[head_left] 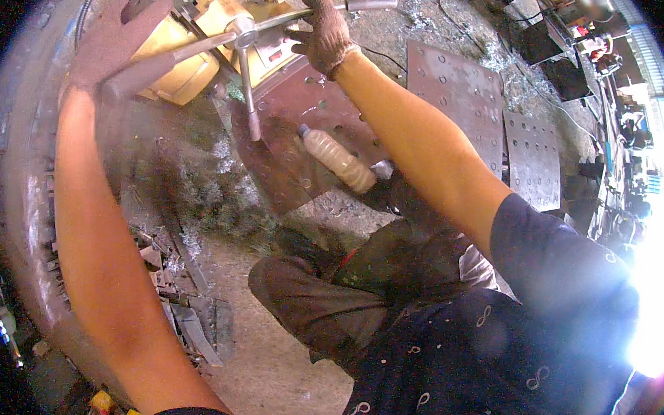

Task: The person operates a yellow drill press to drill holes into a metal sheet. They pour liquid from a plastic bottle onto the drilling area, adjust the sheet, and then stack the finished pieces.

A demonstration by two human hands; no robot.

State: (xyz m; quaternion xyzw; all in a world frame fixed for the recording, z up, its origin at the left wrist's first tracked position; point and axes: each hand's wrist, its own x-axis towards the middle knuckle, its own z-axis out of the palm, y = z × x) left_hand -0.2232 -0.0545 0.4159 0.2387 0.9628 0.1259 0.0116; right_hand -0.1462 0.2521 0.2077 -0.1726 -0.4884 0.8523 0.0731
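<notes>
The left hand (113, 42) wears a glove and is up high on the left. Its fingers are wrapped around one spoke (157, 64) of a metal handle. The handle has three spokes that meet at a round hub (242, 32). Behind it sits a yellow machine (186, 64). One spoke points down over a brown metal plate (297, 133) with holes. A plastic bottle (338, 160) lies on that plate. The right hand (327, 33), gloved too, has its fingers closed around the top spoke (335, 8). More plates (454, 86) with holes lie on the right.
</notes>
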